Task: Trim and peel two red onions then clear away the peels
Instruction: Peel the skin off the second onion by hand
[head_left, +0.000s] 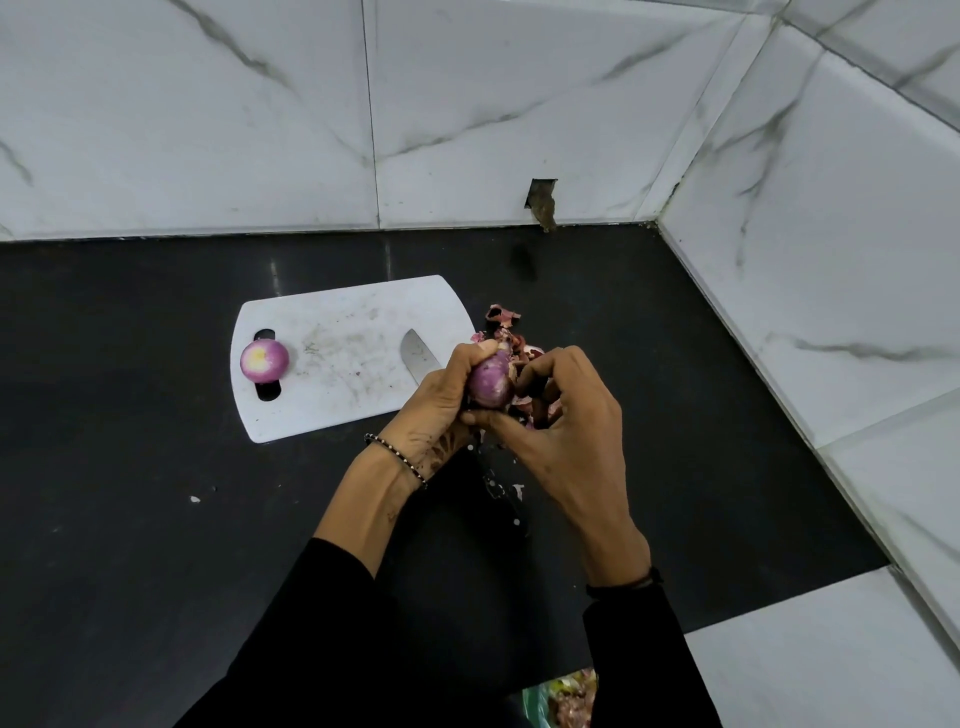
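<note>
Red onion (491, 385), likely light, firm, slippery where bared: left hand (441, 405) grips it whole, right hand (566, 415) pinches papery skin (521, 401) at its right edge.

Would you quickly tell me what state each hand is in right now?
Left hand: closed, gripping the half-peeled onion.
Right hand: closed, fingers curled and pinching the loose peel at that onion's side.
</note>
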